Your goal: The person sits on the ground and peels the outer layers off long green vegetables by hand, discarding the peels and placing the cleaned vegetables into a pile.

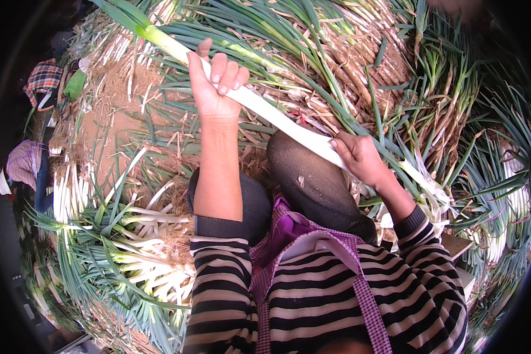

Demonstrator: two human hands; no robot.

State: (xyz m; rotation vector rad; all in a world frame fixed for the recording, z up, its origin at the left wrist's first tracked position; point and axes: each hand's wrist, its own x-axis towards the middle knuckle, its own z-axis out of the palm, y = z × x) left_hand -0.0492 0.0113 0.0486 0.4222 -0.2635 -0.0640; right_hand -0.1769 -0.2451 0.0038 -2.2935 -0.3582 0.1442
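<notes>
A long white-stemmed leek or large green onion (274,113) slants across the front of me, its green leaves at the upper left. My left hand (217,82) is closed around the upper part of the white stem, palm turned up. Near the lower right end, my right hand (358,155) grips the stem; that end is partly hidden by the hand. The stem passes just above my dark, soiled knee (309,172). Below my right hand, pale peeled outer layers (429,190) lie among green leaves.
Unpeeled stalks (354,62) with dry, soil-covered layers are heaped ahead and to the right. White-stemmed stalks (150,256) with roots lie in a pile at my left. Bundles (513,177) stand at the far right. Two people (26,163) are at the far left.
</notes>
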